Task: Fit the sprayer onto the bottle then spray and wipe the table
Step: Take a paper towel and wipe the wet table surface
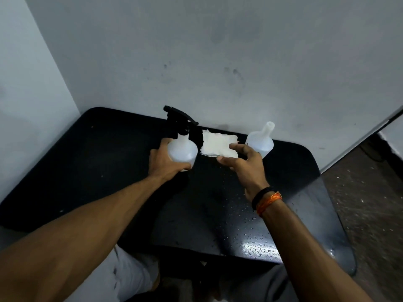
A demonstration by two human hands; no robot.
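Droplets bead the near black table [122,162]; left hand [164,162] grips the translucent black-sprayer bottle [182,151], while right hand [244,164], fingers spread, nears the white cloth [216,143] (pinch one edge, wipe broadly).

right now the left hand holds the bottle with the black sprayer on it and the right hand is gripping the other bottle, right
Not quite. In the head view the right hand hovers open over the white cloth, gripping nothing; the other bottle stands beside it. The left hand does hold the sprayer bottle.

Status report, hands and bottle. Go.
Left hand grips sprayer bottle, sprayer fitted. Right hand open, over cloth. Table wet with droplets. Nothing blocking.
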